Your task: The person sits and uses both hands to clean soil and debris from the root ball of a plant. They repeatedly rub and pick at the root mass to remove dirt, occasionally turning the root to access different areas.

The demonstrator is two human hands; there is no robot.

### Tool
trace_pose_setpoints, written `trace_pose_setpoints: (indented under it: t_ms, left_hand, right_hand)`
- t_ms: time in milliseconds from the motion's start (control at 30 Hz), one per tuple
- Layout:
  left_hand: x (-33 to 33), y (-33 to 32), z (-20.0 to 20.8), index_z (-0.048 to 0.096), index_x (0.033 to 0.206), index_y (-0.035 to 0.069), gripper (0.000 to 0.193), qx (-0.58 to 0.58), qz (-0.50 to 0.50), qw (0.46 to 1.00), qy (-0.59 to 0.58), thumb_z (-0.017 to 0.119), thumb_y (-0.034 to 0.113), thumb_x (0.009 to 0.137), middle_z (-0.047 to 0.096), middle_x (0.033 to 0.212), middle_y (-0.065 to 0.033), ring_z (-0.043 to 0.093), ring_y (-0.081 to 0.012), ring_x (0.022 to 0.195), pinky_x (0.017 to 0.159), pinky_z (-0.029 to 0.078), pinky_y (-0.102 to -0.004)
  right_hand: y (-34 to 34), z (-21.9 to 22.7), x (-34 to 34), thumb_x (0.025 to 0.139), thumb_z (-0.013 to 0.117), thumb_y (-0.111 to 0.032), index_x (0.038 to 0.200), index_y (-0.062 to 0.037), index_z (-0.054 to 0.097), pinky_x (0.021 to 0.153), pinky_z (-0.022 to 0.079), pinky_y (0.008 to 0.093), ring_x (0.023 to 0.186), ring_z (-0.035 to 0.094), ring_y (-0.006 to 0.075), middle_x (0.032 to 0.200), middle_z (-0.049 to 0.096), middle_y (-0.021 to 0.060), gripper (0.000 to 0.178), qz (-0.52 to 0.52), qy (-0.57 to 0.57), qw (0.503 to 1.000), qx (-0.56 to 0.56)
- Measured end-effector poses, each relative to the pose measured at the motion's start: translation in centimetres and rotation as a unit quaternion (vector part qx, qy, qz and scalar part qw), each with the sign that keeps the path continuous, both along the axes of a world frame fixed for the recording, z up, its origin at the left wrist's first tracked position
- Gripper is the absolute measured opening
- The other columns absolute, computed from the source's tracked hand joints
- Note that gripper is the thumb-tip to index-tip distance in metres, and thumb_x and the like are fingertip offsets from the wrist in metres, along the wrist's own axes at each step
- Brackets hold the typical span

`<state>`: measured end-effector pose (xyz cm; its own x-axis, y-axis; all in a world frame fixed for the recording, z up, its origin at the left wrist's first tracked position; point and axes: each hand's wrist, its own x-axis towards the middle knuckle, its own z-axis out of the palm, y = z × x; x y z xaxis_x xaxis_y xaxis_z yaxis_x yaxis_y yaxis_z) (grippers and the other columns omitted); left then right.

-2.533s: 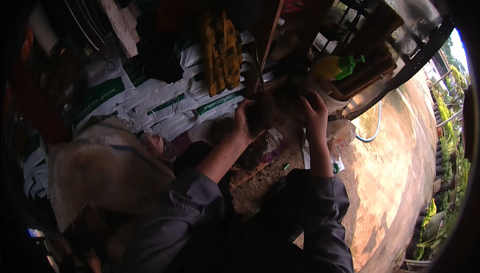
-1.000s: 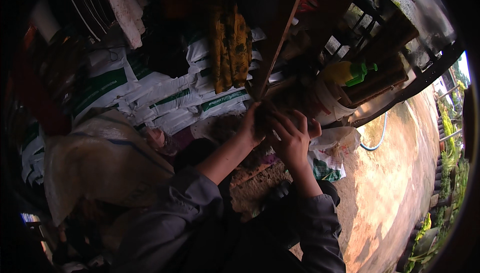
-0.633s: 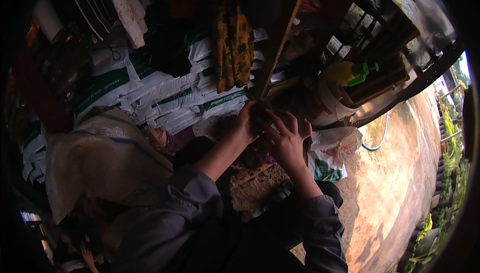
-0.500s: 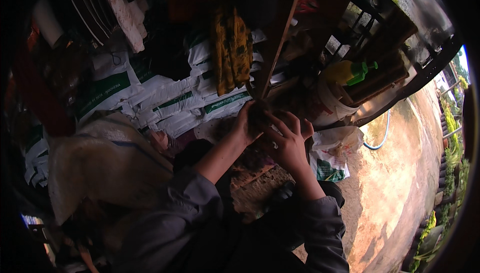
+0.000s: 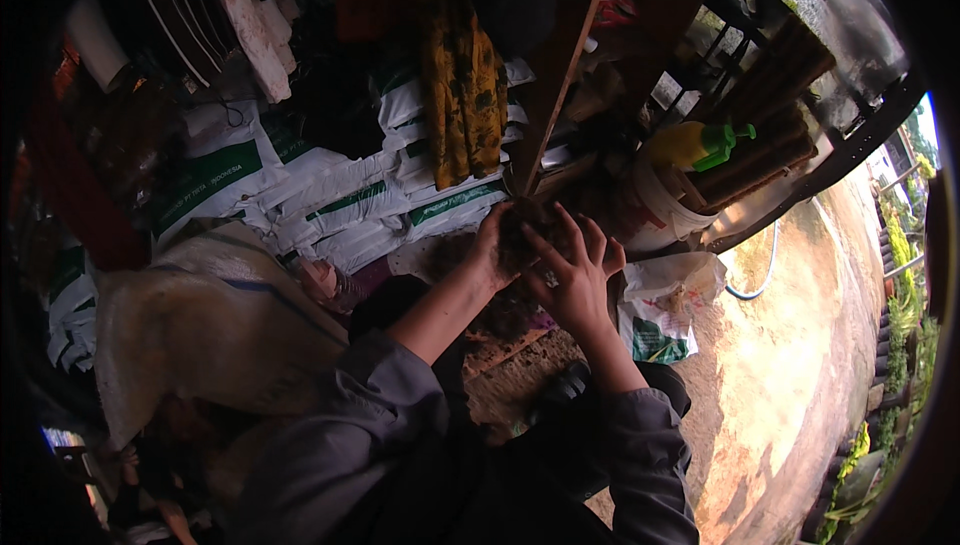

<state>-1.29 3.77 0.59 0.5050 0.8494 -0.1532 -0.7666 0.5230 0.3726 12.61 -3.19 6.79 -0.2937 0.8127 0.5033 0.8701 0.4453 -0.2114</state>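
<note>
Grasps a dark, earthy-looking clump [image 5: 522, 217] between both hands, just ahead of the body and near the middle of the view. Wraps the left hand [image 5: 490, 257] around its left side with the palm turned inward, and closes on its right side with the right hand [image 5: 572, 273], with the fingers spread and bent and the index fingertip pressed against it. Hides much of the clump behind fingers and shade, so cannot tell its exact outline. Wears dark sleeves [image 5: 395, 390] pushed up the forearms. Holds the clump above rough brown ground [image 5: 510, 375], with a dark shoe [image 5: 562, 387] below the right wrist. Has a thin wooden stick [image 5: 572, 75] slanting up beyond the hands, and to its left a yellow patterned cloth [image 5: 465, 115] hanging over stacked white-and-green bags [image 5: 345, 210]. Has at the left a large pale sack [image 5: 215, 310] with a blue stripe. Has on the right, near the right hand, a white bucket [image 5: 655, 230], with a yellow bottle [image 5: 682, 147] with a green top tilted above it, and a crumpled white-and-green plastic bag [image 5: 665, 310] below. Shows farther right a blue hose [image 5: 765, 275] curving over sunlit ground [image 5: 790, 365].
</note>
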Motion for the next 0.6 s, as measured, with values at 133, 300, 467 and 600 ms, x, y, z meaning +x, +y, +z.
trace_pose_setpoints:
  t_ms: [133,300,467,600]
  left_hand:
    - [0.0,0.3,0.5,0.058,0.113,0.004,0.044,0.034,-0.023,0.998,-0.056,0.032,0.035,0.095,0.063,0.102,-0.0102,0.063,-0.0223,0.093,0.08,0.054,-0.0355]
    - [0.7,-0.8,2.9,0.058,0.113,0.004,0.044,0.026,-0.017,0.999,-0.039,0.034,0.034,0.093,0.063,0.102,-0.0118,0.062,-0.024,0.092,0.081,0.053,-0.0363]
    - [0.8,-0.3,1.9,0.058,0.112,0.006,0.043,0.019,0.002,0.998,-0.062,0.038,0.037,0.092,0.063,0.103,-0.0096,0.063,-0.0232,0.091,0.08,0.052,-0.0372]
    - [0.4,-0.2,1.7,0.056,0.118,0.002,0.048,0.026,-0.013,0.997,-0.078,0.035,0.036,0.091,0.062,0.109,-0.0114,0.062,-0.0249,0.092,0.082,0.052,-0.0371]
  right_hand:
    - [1.6,-1.0,1.1,0.069,0.071,-0.022,0.114,-0.0263,0.066,0.105,0.026,0.0498,0.126,0.032,0.036,0.142,0.037,0.0125,0.046,0.106,0.235,0.959,-0.114]
    - [1.9,-0.3,2.4,0.072,0.069,-0.022,0.108,-0.0213,0.07,0.108,0.026,0.045,0.128,0.03,0.0368,0.142,0.036,0.0153,0.036,0.148,0.322,0.914,-0.197]
    - [1.0,1.5,2.2,0.069,0.07,-0.023,0.105,-0.0217,0.071,0.106,0.023,0.0459,0.129,0.031,0.036,0.142,0.038,0.0132,0.035,0.094,0.256,0.958,-0.085]
    - [0.3,2.1,2.2,0.066,0.072,-0.025,0.105,-0.0264,0.071,0.103,0.018,0.046,0.131,0.03,0.0346,0.142,0.04,0.0111,0.039,0.033,0.031,0.999,0.02]
